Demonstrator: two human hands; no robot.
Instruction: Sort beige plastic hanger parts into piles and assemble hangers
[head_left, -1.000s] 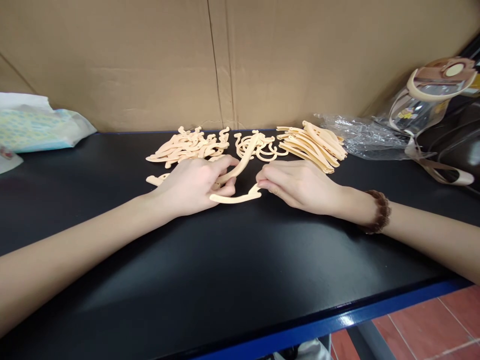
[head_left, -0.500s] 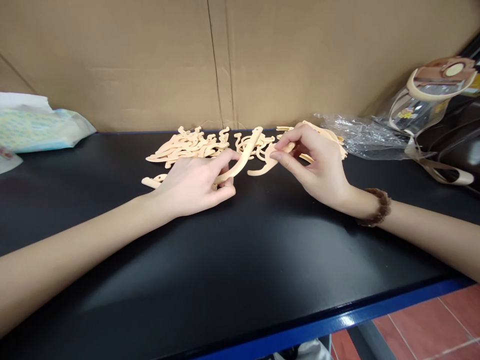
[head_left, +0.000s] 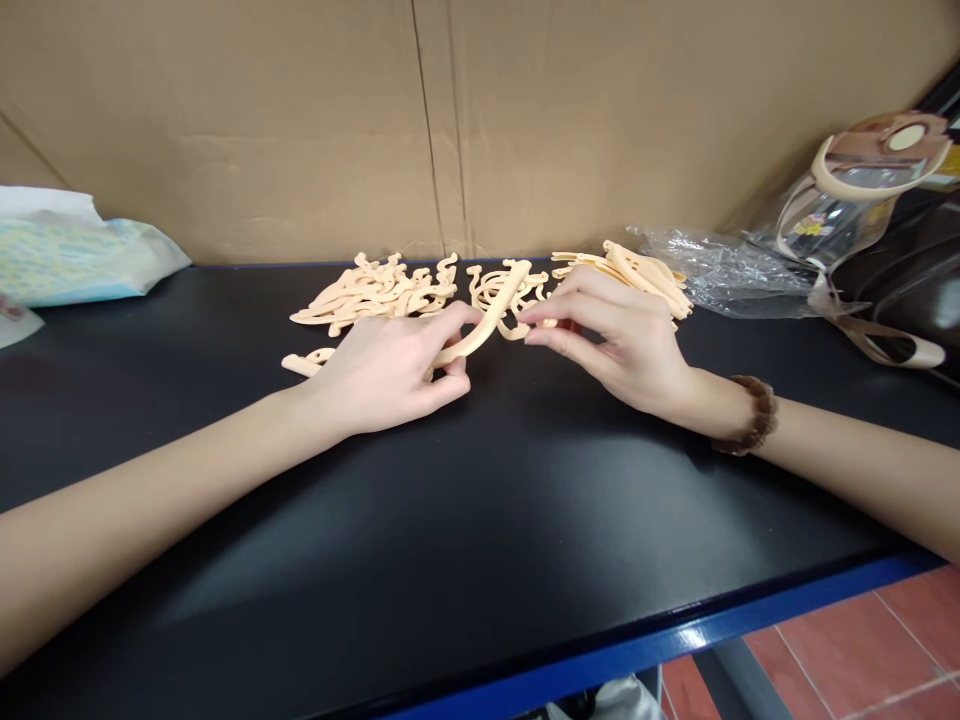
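Note:
My left hand [head_left: 397, 370] is closed round a long, curved cream plastic hanger arm [head_left: 491, 315], whose free end points up and away to the right. Just right of it, my right hand [head_left: 615, 335] pinches a smaller cream hanger hook [head_left: 514, 331] between thumb and fingers. The hook's curved end shows close beside the hanger arm; whether they touch I cannot tell. Behind my left hand lies a heap of cream hanger parts [head_left: 375, 292]. Several small hooks [head_left: 487, 287] lie behind the held arm. More long hanger arms [head_left: 645, 275] are stacked behind my right hand.
A black table [head_left: 450, 540] with a blue front edge carries everything. Cardboard [head_left: 300, 130] stands along the back. At left is a tissue pack [head_left: 97, 260]. Crumpled clear plastic [head_left: 727, 275], a bottle [head_left: 862, 190] with a strap and a dark shiny bag [head_left: 907, 270] are at right.
My right hand has turned the hook and brought it a little left and lower, its curved end now nearer the hanger arm. My left hand has hardly moved.

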